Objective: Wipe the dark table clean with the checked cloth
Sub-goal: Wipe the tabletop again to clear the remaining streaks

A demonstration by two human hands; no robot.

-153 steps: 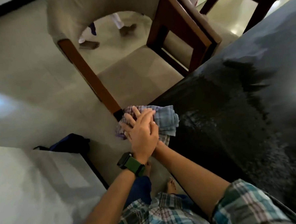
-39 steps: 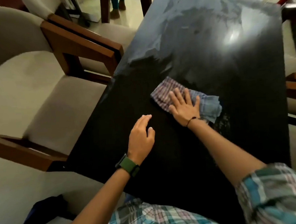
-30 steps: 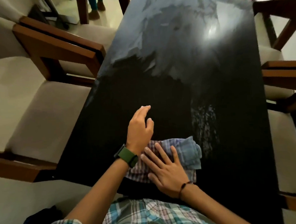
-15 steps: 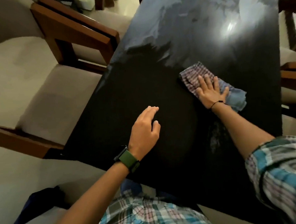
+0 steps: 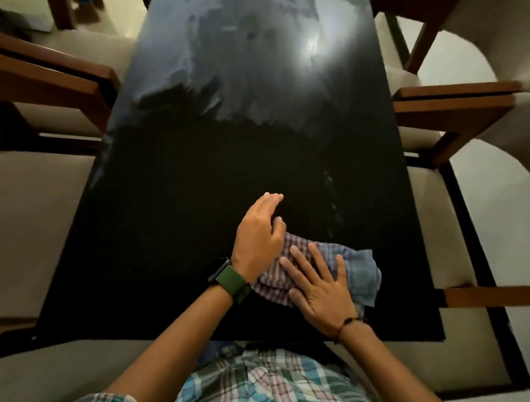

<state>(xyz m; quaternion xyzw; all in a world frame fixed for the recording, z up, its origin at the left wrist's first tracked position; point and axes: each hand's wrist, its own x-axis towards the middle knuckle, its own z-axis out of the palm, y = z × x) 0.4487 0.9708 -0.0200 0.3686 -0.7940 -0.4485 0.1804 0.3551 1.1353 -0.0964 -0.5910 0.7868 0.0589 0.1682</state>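
The dark table [image 5: 225, 178] stretches away from me; its near half looks dark and even, its far half dull grey and smeared. The checked cloth [image 5: 361, 272] lies bunched near the table's front edge, right of centre. My right hand [image 5: 319, 290] lies flat on the cloth, fingers spread, pressing it to the tabletop. My left hand [image 5: 259, 235], with a green watch on the wrist, rests on the table just left of the cloth, fingers together and pointing away; its heel overlaps the cloth's left edge.
Cushioned chairs with wooden arms flank the table: two on the left [image 5: 46, 86] and two on the right [image 5: 455, 104]. A bright light glare [image 5: 311, 44] sits on the far right of the tabletop. A faint streak [image 5: 331, 203] runs beyond the cloth.
My right hand has dragged the cloth from the middle right of the table back toward me to the front edge. My left hand stays planted on the table.
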